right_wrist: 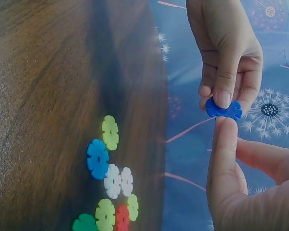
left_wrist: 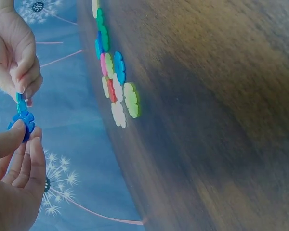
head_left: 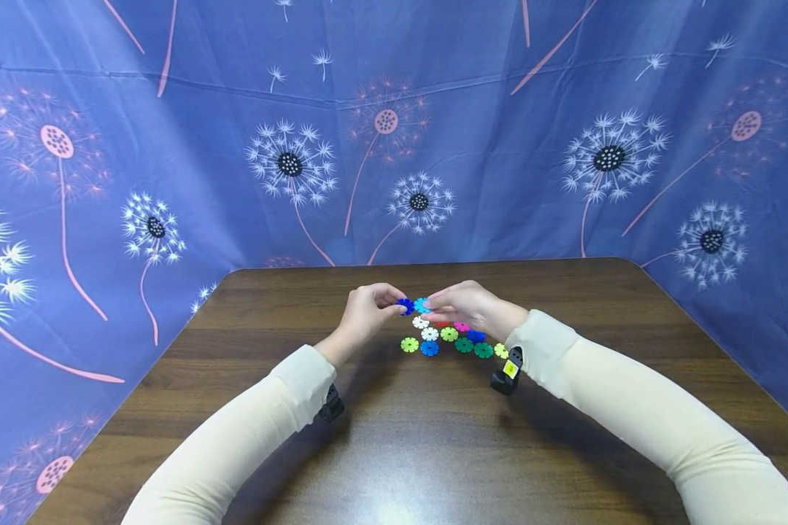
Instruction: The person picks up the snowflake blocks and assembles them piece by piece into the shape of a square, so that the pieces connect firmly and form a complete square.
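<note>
My left hand [head_left: 366,312] pinches a dark blue snowflake disc [left_wrist: 24,124] with notched edges between thumb and fingers. Facing it, my right hand [head_left: 470,303] pinches a light blue snowflake disc [head_left: 422,305]. The two discs meet edge to edge above the far part of the table; whether they are interlocked I cannot tell. In the right wrist view the dark blue disc [right_wrist: 225,109] shows under the left thumb, while my right fingers [right_wrist: 225,144] hide most of the light blue one.
Loose discs lie on the brown wooden table [head_left: 394,437] below my hands: white [head_left: 430,334], blue [head_left: 430,348], yellow-green [head_left: 409,345], red [right_wrist: 122,217], green [head_left: 483,351] and several more. A blue dandelion-print cloth [head_left: 473,146] hangs behind the table's far edge.
</note>
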Tool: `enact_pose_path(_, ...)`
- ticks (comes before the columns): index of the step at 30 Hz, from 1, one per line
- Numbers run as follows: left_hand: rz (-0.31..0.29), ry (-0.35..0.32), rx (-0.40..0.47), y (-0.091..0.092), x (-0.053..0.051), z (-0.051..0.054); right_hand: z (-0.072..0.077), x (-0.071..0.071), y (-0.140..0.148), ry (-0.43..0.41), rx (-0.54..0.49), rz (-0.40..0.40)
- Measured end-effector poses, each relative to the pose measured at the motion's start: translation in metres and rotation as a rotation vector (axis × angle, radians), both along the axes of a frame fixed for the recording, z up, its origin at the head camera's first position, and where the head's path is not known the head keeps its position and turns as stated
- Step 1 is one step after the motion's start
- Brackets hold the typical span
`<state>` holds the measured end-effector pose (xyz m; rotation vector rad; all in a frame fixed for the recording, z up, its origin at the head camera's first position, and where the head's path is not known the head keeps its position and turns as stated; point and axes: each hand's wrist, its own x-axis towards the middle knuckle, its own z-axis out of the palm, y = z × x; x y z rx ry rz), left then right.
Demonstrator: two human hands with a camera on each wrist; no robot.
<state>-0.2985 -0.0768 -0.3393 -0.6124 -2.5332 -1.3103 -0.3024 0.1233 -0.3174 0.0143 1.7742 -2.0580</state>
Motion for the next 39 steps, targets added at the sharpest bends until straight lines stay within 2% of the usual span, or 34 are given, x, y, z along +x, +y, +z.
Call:
enact_pose_path(9, 0.013, 0.028, 0.026, 0.0, 0.0, -0.004, -0.003, 0.0, -0.003, -0.026, 0.007, 0.011)
enact_pose_path(16, 0.001, 0.063, 0.053, 0.002, 0.002, -0.007, -0.002, 0.005, -0.004, -0.027, 0.079, 0.006)
enact_pose_path(20, -0.009, 0.079, 0.047, 0.002, 0.002, -0.009, -0.002, 0.005, -0.009, -0.04, 0.045, -0.01)
enact_pose_path(30, -0.02, 0.037, 0.069, 0.0, 0.002, -0.013, -0.001, 0.006, -0.005, -0.053, 0.035, 0.015)
enact_pose_path(39, -0.047, 0.003, 0.011, -0.001, 0.004, -0.013, -0.003, 0.01, -0.006, -0.043, 0.008, 0.011)
